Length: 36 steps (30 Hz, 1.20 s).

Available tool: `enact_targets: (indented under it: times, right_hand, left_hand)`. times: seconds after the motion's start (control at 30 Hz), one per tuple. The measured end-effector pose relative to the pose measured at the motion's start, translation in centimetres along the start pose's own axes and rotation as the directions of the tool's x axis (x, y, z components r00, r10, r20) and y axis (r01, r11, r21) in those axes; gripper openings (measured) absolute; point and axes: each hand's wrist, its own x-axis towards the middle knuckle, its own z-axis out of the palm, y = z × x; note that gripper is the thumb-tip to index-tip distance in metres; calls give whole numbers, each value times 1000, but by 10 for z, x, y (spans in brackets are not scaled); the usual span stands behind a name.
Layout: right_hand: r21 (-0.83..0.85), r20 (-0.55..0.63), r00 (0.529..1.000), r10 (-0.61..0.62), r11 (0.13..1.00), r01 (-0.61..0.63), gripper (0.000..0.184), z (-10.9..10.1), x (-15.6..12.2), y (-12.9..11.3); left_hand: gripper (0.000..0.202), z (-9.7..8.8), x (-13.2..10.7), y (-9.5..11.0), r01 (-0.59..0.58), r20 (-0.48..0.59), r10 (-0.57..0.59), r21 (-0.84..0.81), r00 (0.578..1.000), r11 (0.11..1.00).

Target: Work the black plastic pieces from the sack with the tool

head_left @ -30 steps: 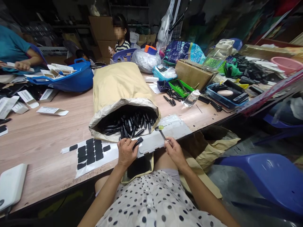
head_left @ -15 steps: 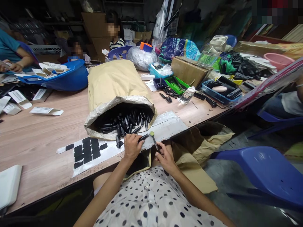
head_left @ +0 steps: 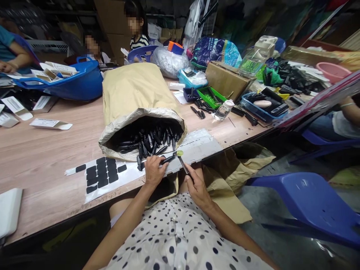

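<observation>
My right hand (head_left: pixel 198 187) is closed round the dark handle of a small hammer (head_left: pixel 184 165) with a yellow-green head. My left hand (head_left: pixel 154 170) pinches a slim black pen-like part (head_left: pixel 168 159) that lies over a grey board (head_left: pixel 201 144) at the table edge. The hammer's head is at the tip of this part; whether they touch I cannot tell. Just beyond my left hand, a large tan sack (head_left: pixel 137 84) lies with its mouth towards me, full of similar black parts (head_left: pixel 149 140). Left of that hand is a white sheet (head_left: pixel 91 197) with black rounded stickers (head_left: pixel 102 176).
A clear bottle (head_left: pixel 223 110), a green tray (head_left: pixel 211 96) and a blue basket (head_left: pixel 263 108) stand at the right. Far left are a blue basin (head_left: pixel 78 84) and white boxes (head_left: pixel 50 123). A blue chair (head_left: pixel 317 202) stands right of me. Other people sit around the table.
My right hand has changed from a loose fingertip hold to a fuller grip on the hammer, whose head is now at the black part's tip. The view has shifted slightly.
</observation>
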Motion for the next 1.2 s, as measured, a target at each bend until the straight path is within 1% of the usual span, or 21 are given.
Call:
enact_targets:
  times: [0.1,0.17,0.33,0.5,0.73,0.9,1.07,1.2]
  right_hand:
    - [-32,21,995,-97,995,98,49,5,1,-2]
    - [-44,35,992,-119,992,120,49,9,0,0]
    - [-72,52,995,-90,993,94,51,13,0,7]
    - [-76,47,995,-93,992,97,52,10,3,5]
    - [-64,76,994,-83,994,88,51,12,2,4]
    - [-49,64,995,-73,996,76,50,6,4,-4]
    - [-79,15,994,-112,990,113,50,2,6,-10]
    - [-90,74,992,-99,990,106,52,4,4,-6]
  left_hand:
    - [9,-1,1,0,19,26,-18,-15,999,1000]
    - [9,-2,2,1,20,37,-19,-25,999,999]
    - [7,-3,3,3,55,64,-52,-45,997,997]
    - [9,-6,3,6,80,72,-75,-69,995,994]
    - [10,-9,2,9,72,80,-69,-37,994,997]
    - [8,-7,3,7,77,77,-73,-47,994,996]
    - [8,-5,2,6,88,90,-83,-58,993,994]
    - [7,-4,2,6,77,70,-73,-61,995,995]
